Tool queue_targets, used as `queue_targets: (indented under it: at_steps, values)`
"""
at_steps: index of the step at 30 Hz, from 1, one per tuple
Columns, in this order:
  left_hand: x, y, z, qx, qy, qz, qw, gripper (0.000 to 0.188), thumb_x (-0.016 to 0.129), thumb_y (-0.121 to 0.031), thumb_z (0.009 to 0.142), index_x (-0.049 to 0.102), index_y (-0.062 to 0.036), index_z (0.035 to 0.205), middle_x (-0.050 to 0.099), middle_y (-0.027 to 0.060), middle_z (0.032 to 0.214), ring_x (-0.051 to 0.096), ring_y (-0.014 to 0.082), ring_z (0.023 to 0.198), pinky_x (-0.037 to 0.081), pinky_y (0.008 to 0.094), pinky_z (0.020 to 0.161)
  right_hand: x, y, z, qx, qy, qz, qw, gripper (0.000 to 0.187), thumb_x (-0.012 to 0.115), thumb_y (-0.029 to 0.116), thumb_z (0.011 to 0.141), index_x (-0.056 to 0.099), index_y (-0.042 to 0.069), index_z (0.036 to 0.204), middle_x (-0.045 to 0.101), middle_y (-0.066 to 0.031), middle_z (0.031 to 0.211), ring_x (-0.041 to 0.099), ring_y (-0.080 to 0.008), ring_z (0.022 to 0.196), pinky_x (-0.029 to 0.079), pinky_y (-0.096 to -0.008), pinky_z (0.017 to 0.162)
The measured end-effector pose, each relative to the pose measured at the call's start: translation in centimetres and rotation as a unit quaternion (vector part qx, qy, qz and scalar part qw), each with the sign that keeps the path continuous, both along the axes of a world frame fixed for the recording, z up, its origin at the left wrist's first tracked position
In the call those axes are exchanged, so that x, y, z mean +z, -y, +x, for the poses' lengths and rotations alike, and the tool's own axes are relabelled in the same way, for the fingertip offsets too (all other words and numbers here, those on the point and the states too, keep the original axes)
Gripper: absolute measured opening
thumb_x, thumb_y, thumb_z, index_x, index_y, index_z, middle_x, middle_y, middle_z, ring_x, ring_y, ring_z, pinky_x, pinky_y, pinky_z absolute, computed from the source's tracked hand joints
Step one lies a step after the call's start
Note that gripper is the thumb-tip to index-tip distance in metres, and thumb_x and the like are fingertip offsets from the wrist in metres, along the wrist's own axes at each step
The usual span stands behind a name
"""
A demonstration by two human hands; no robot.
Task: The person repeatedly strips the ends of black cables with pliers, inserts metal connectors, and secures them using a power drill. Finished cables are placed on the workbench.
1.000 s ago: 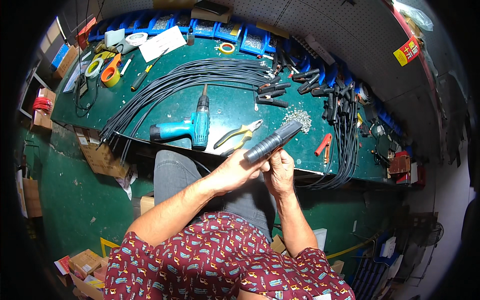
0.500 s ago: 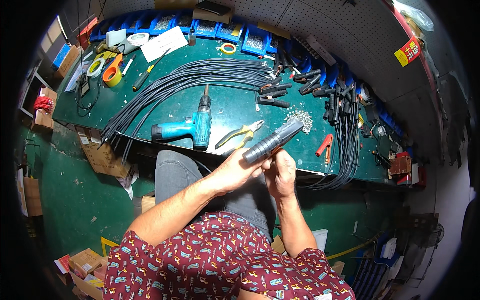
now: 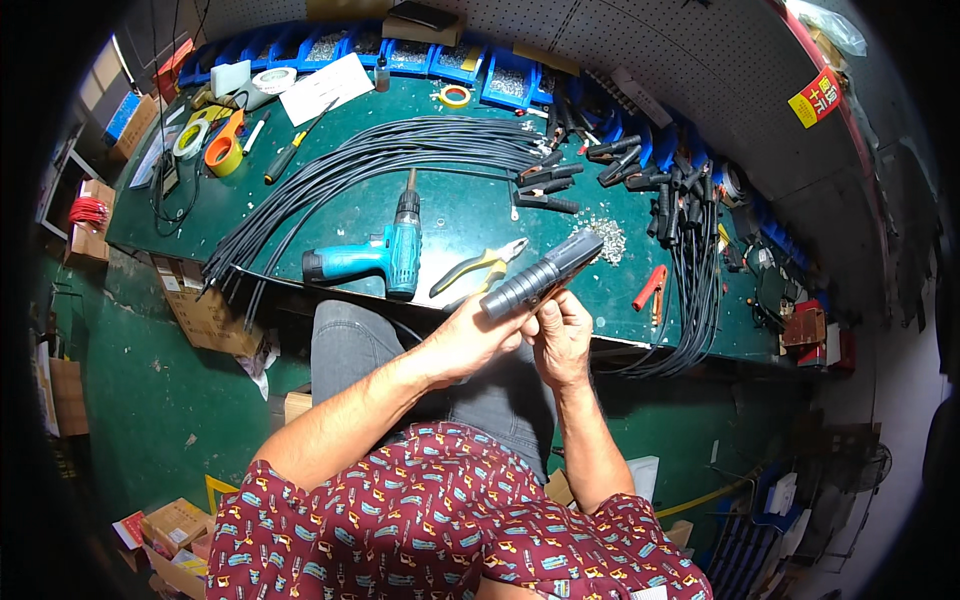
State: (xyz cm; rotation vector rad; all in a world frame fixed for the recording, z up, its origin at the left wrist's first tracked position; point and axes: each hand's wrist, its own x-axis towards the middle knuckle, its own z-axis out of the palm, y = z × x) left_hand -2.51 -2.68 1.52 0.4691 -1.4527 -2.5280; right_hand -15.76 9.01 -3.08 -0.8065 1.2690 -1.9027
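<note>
Grey ribbed cylindrical handle (image 3: 541,275) barely shifts since last second; my left hand (image 3: 470,335) fingers wrapped round it, right hand (image 3: 562,335) fingers pinching lower end.

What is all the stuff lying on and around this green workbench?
green workbench: one, across the upper middle.
long black cables: a bundle, count unclear, fanned across the bench's left half.
teal cordless drill: one, near the front edge.
yellow-handled pliers: one pair, right of the drill.
small silvery parts: one pile, centre right.
red-handled clamp: one, right front.
black clamp handles: several, behind the pile.
blue storage bins: a row, along the back.
tape rolls: several, orange and pale, far left.
cardboard boxes: several, brown, on the floor left.
dark grey ribbed cylindrical handle: one, held in both hands.
left hand: grips the handle's lower end.
right hand: fingers under the handle.
</note>
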Motion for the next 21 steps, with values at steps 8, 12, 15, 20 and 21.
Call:
queue_targets:
  at_steps: [8, 12, 15, 20, 21]
  values:
    - [1.4, 0.3, 0.6, -0.049, 0.038, 0.026, 0.998, 0.019, 0.060, -0.024, 0.106, 0.064, -0.0060, 0.101, 0.054, -0.0043, 0.081, 0.041, 0.0034, 0.063, 0.034, 0.0220, 0.054, -0.2, 0.3, 1.4, -0.070, -0.024, 0.025, 0.997, 0.040, 0.053, 0.040, 0.109, 0.060, 0.003, 0.096, 0.055, 0.0029, 0.074, 0.046, -0.0051, 0.065, 0.039, -0.0227, 0.059]
    - [0.3, 0.2, 0.0, -0.001, 0.003, 0.047, 0.999, 0.018, 0.062, -0.024, 0.105, 0.063, -0.0064, 0.101, 0.053, -0.0051, 0.078, 0.042, 0.0027, 0.065, 0.033, 0.0215, 0.054, 0.5, 0.6, 1.3, -0.049, -0.038, 0.059, 0.996, 0.036, 0.054, 0.035, 0.109, 0.062, 0.002, 0.099, 0.058, 0.0010, 0.078, 0.048, -0.0059, 0.066, 0.042, -0.0233, 0.060]
    - [-0.7, -0.3, -0.3, 0.034, -0.027, 0.024, 0.999, 0.020, 0.061, -0.027, 0.105, 0.064, -0.0074, 0.102, 0.053, -0.0056, 0.079, 0.042, 0.0023, 0.065, 0.032, 0.0211, 0.054, 1.8, 0.1, 1.2, -0.021, -0.087, 0.052, 0.995, 0.030, 0.057, 0.029, 0.108, 0.063, 0.000, 0.101, 0.059, -0.0003, 0.083, 0.052, -0.0069, 0.069, 0.045, -0.0236, 0.063]
    - [-0.7, 0.1, 0.0, 0.008, -0.008, 0.058, 0.998, 0.022, 0.060, -0.031, 0.107, 0.064, -0.0093, 0.110, 0.055, -0.0052, 0.076, 0.047, 0.0028, 0.061, 0.035, 0.0199, 0.052, 0.6, -0.1, -1.2, 0.040, 0.031, 0.055, 0.997, 0.020, 0.065, 0.020, 0.104, 0.066, 0.001, 0.111, 0.064, -0.0016, 0.086, 0.058, -0.0091, 0.074, 0.047, -0.0246, 0.065]
    - [-0.8, 0.1, -0.1, 0.013, -0.014, 0.046, 0.999, 0.023, 0.060, -0.031, 0.107, 0.064, -0.0088, 0.108, 0.055, -0.0051, 0.074, 0.047, 0.0030, 0.061, 0.035, 0.0200, 0.052, 0.1, 0.1, -1.0, 0.041, 0.051, 0.042, 0.997, 0.021, 0.065, 0.020, 0.103, 0.066, 0.000, 0.112, 0.064, -0.0021, 0.086, 0.058, -0.0093, 0.074, 0.047, -0.0247, 0.066]
